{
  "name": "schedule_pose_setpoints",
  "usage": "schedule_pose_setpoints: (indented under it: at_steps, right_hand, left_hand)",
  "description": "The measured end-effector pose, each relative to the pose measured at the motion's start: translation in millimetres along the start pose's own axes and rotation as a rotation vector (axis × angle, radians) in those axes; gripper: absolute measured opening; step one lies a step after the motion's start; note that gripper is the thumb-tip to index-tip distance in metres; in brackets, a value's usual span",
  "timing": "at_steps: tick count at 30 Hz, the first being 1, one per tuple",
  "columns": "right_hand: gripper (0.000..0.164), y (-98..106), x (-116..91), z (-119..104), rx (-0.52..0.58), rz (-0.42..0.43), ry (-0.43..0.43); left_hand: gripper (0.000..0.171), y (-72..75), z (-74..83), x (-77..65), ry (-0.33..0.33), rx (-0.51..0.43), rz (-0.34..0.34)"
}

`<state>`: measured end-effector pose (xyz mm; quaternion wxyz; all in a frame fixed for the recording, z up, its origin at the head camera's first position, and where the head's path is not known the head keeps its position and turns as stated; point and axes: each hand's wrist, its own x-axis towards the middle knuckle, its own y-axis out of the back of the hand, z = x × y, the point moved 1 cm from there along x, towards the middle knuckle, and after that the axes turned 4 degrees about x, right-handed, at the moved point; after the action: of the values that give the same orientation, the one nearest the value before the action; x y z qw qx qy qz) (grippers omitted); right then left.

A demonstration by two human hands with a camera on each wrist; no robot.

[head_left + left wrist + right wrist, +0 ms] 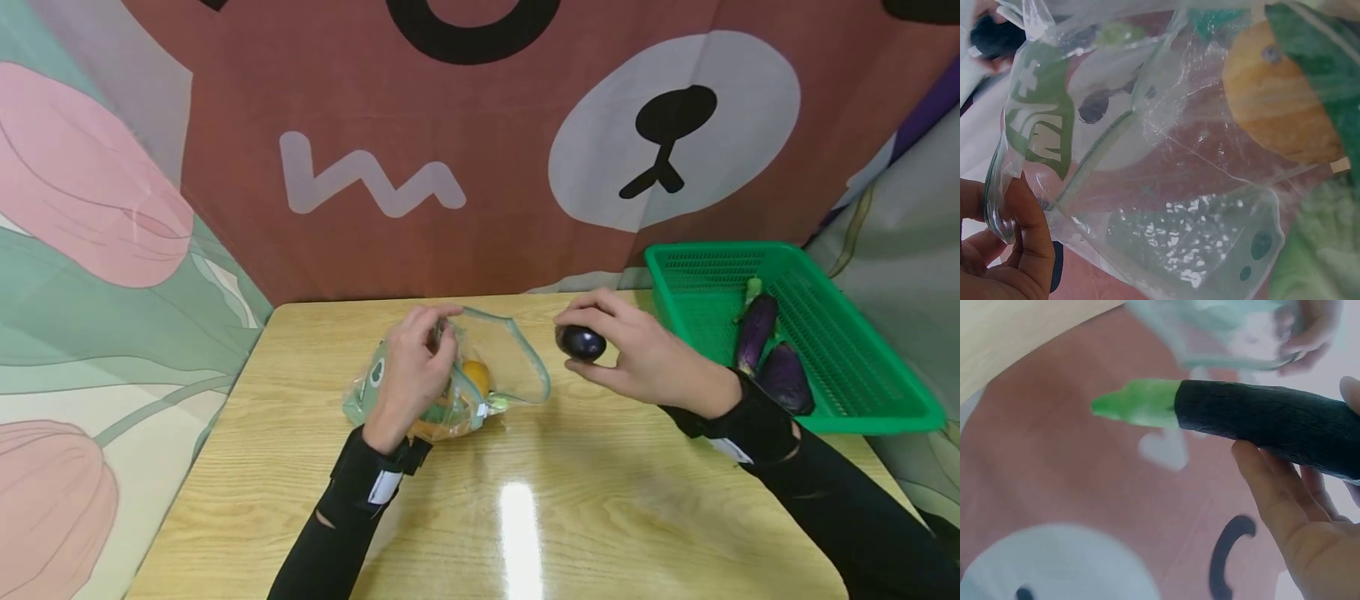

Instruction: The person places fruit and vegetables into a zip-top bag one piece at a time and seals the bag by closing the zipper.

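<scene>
My left hand pinches the edge of a clear zip bag with green print, and its mouth spreads toward the right. Inside the bag lie a round orange-yellow fruit and some green leafy produce, partly hidden by the hand and the print. To the right of the bag, my right hand holds a dark purple eggplant between thumb and fingers, above the table. Seen in the right wrist view, the eggplant is long, and its bright green stem end points away from the palm.
A green plastic basket stands at the table's right side, behind my right wrist. Two eggplants lie in it. The wooden table ends at a brown cloth backdrop with a printed cartoon face.
</scene>
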<state>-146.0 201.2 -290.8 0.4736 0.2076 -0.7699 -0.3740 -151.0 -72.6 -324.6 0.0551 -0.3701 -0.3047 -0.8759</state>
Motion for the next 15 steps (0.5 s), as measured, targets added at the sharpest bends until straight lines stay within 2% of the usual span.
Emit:
schedule_pose_setpoints:
  at_steps: [3, 6, 10, 15]
  right_hand:
    - [0.054, -7.3, 9.5, -8.9, 0.093, 0.002, 0.027]
    - [0.053, -19.6, 18.9, -13.9, 0.149, -0.039, 0.051]
    - [0.05, -37.7, 30.8, -20.0, 0.191, -0.104, 0.095]
    - [0.048, -52.7, 40.8, -28.2, 0.243, -0.111, 0.144]
  left_hand:
    - [0.025, 1.1, -0.1, 0.5, 0.004, 0.009, -0.004]
    - [0.025, 2.2, 0.1, 0.5, 0.005, 0.016, -0.006]
    - [0.024, 2.9, 0.2, -0.2, -0.008, 0.019, -0.005]
    - [0.024, 2.9, -0.6, -0.5, -0.026, 0.009, -0.006]
